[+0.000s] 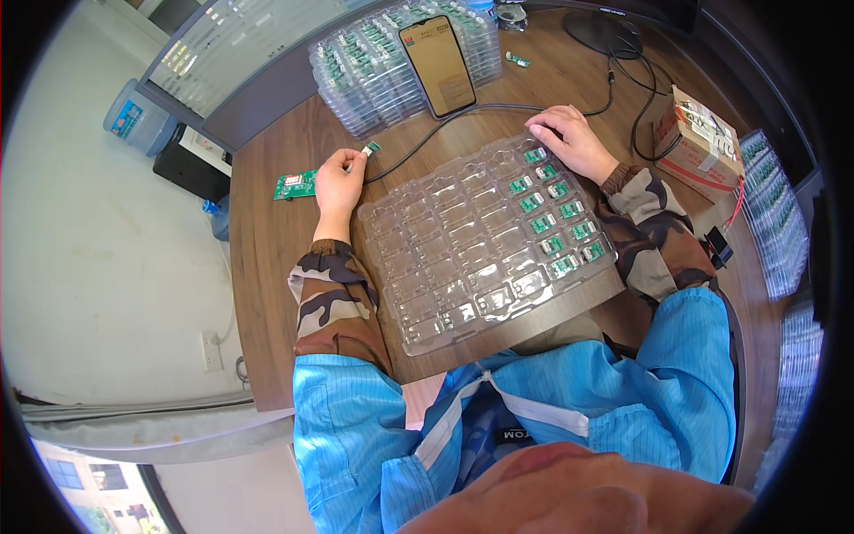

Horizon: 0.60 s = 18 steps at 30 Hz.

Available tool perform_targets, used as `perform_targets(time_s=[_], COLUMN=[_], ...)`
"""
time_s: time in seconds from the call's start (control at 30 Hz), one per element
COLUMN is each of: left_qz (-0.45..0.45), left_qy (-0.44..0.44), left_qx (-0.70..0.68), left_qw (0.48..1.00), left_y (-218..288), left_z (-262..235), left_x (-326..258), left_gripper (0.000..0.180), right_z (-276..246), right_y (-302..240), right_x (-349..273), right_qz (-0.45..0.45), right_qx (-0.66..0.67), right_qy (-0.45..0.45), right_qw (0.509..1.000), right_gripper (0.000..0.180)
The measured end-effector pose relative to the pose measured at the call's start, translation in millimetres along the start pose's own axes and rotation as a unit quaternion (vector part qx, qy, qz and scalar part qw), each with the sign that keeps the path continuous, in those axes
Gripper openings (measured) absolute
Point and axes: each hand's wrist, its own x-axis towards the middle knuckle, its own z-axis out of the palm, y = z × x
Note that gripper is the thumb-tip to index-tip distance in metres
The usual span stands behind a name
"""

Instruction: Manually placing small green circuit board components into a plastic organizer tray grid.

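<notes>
My left hand (338, 189) pinches a small green circuit board (372, 149) between thumb and fingertips, above the table left of the tray. Beside that hand lies a larger green circuit board (294, 185) with a white and red part on it. A clear plastic tray (445, 254) of many pockets lies in front of me. Its right-hand columns hold several small green boards (543, 223); the pockets further left hold none. My right hand (576, 142) rests at the tray's far right corner, fingers loosely bent and thumb apart, with nothing visible in it.
A phone (438, 67) leans on stacked clear trays (369, 67) of boards at the back. A black cable (498, 106) crosses the table (276, 294). One loose board (517, 60) lies behind. A cardboard box (698, 147) and more stacked trays (776, 214) stand at right.
</notes>
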Motion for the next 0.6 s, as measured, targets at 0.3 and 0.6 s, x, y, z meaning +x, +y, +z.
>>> perform_targets(time_s=[0.3, 0.6], left_qz=[0.002, 0.005], left_qy=[-0.001, -0.001], left_qx=[0.007, 0.007], left_qw=[1.0, 1.0], left_y=[0.3, -0.7], left_z=[-0.1, 0.9], left_x=[0.3, 0.4], left_gripper=[0.018, 0.019], right_z=[0.4, 1.1], right_y=[0.5, 0.9], right_x=[0.0, -0.2], right_qz=[-0.011, -0.002], right_qx=[-0.007, -0.007], right_qy=[0.01, 0.01], right_qw=[1.0, 1.0], right_gripper=[0.023, 0.023])
